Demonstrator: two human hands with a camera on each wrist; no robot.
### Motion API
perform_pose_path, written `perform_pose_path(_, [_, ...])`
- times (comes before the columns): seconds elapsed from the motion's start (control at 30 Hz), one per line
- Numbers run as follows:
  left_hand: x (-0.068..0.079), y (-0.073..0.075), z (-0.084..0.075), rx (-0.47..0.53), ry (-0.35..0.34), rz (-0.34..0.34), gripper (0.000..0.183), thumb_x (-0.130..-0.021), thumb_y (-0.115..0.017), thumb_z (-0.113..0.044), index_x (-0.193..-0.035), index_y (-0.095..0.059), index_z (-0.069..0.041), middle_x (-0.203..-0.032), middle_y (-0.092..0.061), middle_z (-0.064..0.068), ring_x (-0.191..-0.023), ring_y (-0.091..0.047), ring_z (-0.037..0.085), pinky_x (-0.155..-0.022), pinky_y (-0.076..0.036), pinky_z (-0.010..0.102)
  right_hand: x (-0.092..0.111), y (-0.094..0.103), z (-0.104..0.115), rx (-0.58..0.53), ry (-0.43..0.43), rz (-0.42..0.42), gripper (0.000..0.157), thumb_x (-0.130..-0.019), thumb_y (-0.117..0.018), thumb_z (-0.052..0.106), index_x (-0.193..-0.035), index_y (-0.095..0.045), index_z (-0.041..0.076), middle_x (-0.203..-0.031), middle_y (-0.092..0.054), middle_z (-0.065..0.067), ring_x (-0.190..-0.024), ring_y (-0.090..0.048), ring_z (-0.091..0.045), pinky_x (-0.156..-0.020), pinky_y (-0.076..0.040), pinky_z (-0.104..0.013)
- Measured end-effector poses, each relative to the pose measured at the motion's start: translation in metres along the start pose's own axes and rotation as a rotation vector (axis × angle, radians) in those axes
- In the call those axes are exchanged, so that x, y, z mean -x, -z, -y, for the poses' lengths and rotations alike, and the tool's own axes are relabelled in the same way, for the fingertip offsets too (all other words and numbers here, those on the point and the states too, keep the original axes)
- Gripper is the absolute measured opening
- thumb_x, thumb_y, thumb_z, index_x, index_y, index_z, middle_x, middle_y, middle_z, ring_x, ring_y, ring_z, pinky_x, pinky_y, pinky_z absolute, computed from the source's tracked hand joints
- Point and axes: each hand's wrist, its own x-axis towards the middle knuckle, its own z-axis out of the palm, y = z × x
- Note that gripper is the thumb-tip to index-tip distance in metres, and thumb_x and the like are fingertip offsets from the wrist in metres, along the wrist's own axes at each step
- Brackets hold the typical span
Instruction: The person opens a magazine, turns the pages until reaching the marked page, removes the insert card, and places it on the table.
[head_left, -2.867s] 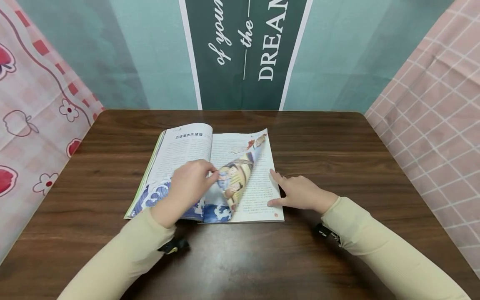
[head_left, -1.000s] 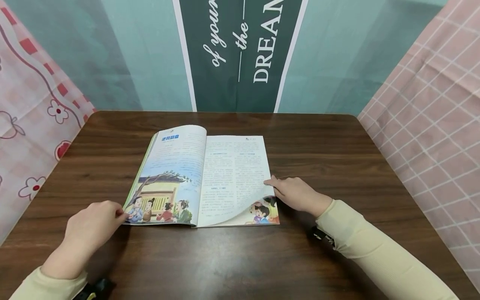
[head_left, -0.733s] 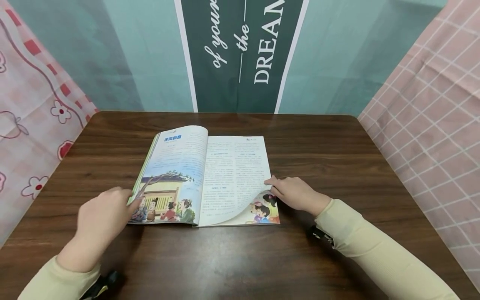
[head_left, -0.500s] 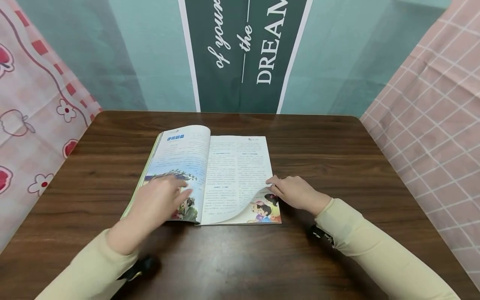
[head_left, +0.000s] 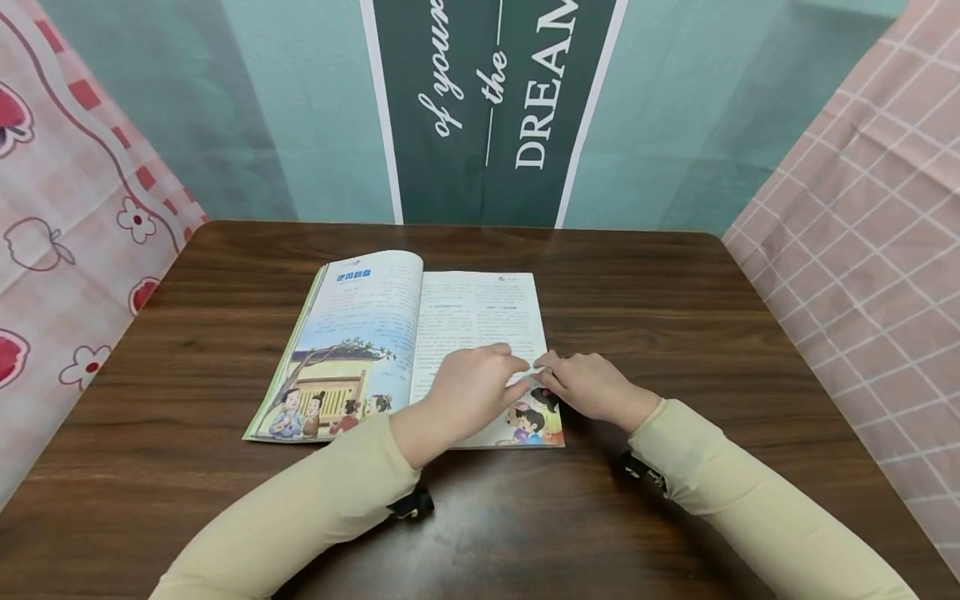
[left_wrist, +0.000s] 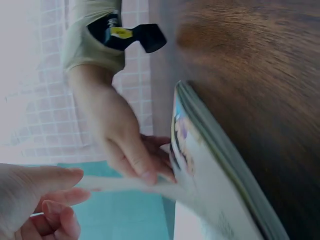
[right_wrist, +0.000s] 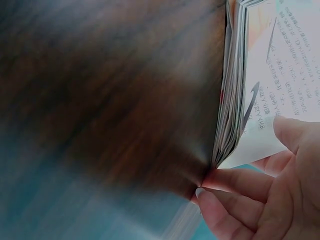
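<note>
An open book [head_left: 360,317] with a thick soft page block lies on the table. Text and cartoon figures cover its pages. My right hand [head_left: 596,387] pinches the lifted right page [right_wrist: 300,65] at its outer edge, with the thumb on one face. That page's lower corner curls up, baring a picture of children [head_left: 528,421] underneath. My left hand [head_left: 472,387] hovers over the right page, close to the right fingertips. In the left wrist view, the left thumb and forefinger stand apart on either side of the raised page edge [left_wrist: 120,183]; firm contact does not show.
The brown wooden table [head_left: 675,333] extends around the book. A teal and dark green cloth [head_left: 480,117] hangs behind it. Patterned pink cloths flank it, the right one [head_left: 870,167] checked. Each wrist wears a black strap device [head_left: 412,503].
The page with the wave picture has been turned over to the left. From the book's lower left corner, my left hand has swept right to the right hand, which keeps holding the curled page.
</note>
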Motion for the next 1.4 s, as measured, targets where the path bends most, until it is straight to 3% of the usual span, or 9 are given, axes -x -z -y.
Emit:
perform_pose_path(0.17, [-0.008, -0.010, -0.006, -0.054, -0.023, -0.023, 0.015, -0.089, -0.063, -0.028, -0.087, -0.075, -0.019, -0.065, -0.050, -0.007, -0.053, -0.054, 0.010, -0.046, -0.041, 0.027, 0.002, -0.001, 0.001, 0.027, -0.017, -0.004, 0.028, -0.098, -0.046, 0.027, -0.111, -0.055, 0.003, -0.059, -0.047, 0.003, -0.051, -0.047, -0.012, -0.052, -0.042, -0.033])
perform_pose_path(0.37, [-0.005, -0.004, 0.004, -0.057, 0.027, -0.080, 0.018, -0.086, -0.061, -0.017, -0.070, -0.067, -0.014, -0.062, -0.051, -0.005, -0.048, -0.046, 0.010, -0.044, -0.038, 0.026, 0.001, -0.001, 0.002, 0.000, -0.136, 0.055, 0.076, -0.093, -0.050, 0.046, -0.145, -0.022, -0.003, -0.051, -0.044, 0.000, -0.044, -0.042, -0.015, -0.049, -0.038, -0.031])
perform_pose_path(0.5, [0.007, 0.013, 0.023, -0.039, 0.095, -0.140, 0.011, -0.085, -0.064, -0.016, -0.077, -0.071, -0.012, -0.068, -0.059, -0.003, -0.054, -0.055, 0.014, -0.046, -0.042, 0.029, 0.002, -0.002, -0.001, -0.019, -0.145, 0.070, 0.091, -0.089, -0.053, 0.052, -0.147, -0.006, -0.002, -0.048, -0.044, 0.000, -0.041, -0.041, -0.014, -0.047, -0.034, -0.029])
perform_pose_path(0.7, [0.042, 0.037, 0.057, -0.083, 0.254, -0.188, 0.006, -0.081, -0.068, -0.014, -0.078, -0.072, -0.012, -0.069, -0.059, -0.002, -0.051, -0.054, 0.019, -0.040, -0.037, 0.031, 0.004, -0.003, -0.003, -0.003, -0.087, 0.098, 0.093, -0.085, -0.057, 0.055, -0.147, -0.016, -0.001, -0.051, -0.045, -0.001, -0.044, -0.041, -0.014, -0.051, -0.037, -0.030])
perform_pose_path(0.83, [0.065, 0.047, 0.074, -0.112, 0.323, -0.172, 0.005, -0.081, -0.069, -0.014, -0.077, -0.072, -0.011, -0.069, -0.059, -0.001, -0.048, -0.051, 0.018, -0.039, -0.035, 0.031, 0.007, -0.001, -0.004, 0.018, -0.060, 0.114, 0.091, -0.082, -0.058, 0.060, -0.146, -0.026, 0.003, -0.102, -0.064, -0.020, -0.074, -0.063, -0.026, -0.073, -0.048, -0.039])
perform_pose_path(0.97, [0.084, 0.057, 0.084, -0.127, 0.363, -0.160, 0.005, -0.080, -0.071, -0.013, -0.076, -0.071, -0.011, -0.069, -0.059, 0.000, -0.048, -0.049, 0.015, -0.038, -0.034, 0.030, 0.010, 0.000, -0.004, 0.007, -0.046, 0.151, 0.092, -0.079, -0.059, 0.063, -0.146, -0.029, 0.007, -0.138, -0.038, -0.028, -0.096, -0.062, -0.034, -0.085, -0.046, -0.045])
perform_pose_path(1.13, [0.102, 0.067, 0.091, -0.143, 0.407, -0.150, 0.005, -0.079, -0.071, -0.012, -0.075, -0.071, -0.009, -0.067, -0.059, 0.001, -0.045, -0.042, 0.011, -0.036, -0.030, 0.029, 0.012, 0.000, -0.004, 0.014, -0.027, 0.167, 0.092, -0.077, -0.060, 0.064, -0.145, -0.032, 0.008, -0.138, -0.037, -0.029, -0.094, -0.062, -0.034, -0.083, -0.046, -0.044])
perform_pose_path(1.23, [0.110, 0.072, 0.095, -0.151, 0.422, -0.159, 0.004, -0.078, -0.072, -0.011, -0.075, -0.071, -0.008, -0.069, -0.060, 0.002, -0.045, -0.040, 0.010, -0.037, -0.029, 0.029, 0.012, 0.000, -0.004, 0.015, -0.021, 0.157, 0.092, -0.077, -0.060, 0.063, -0.144, -0.033, 0.008, -0.138, -0.036, -0.029, -0.075, -0.064, -0.027, -0.077, -0.048, -0.041])
perform_pose_path(1.4, [0.125, 0.077, 0.102, -0.168, 0.450, -0.182, 0.004, -0.077, -0.071, -0.011, -0.075, -0.071, -0.008, -0.063, -0.052, -0.001, -0.043, -0.033, 0.010, -0.037, -0.027, 0.031, 0.012, 0.001, -0.004, 0.007, -0.004, 0.152, 0.091, -0.077, -0.061, 0.063, -0.144, -0.034, 0.008, -0.139, -0.035, -0.029, -0.039, -0.035, -0.010, -0.054, -0.040, -0.032])
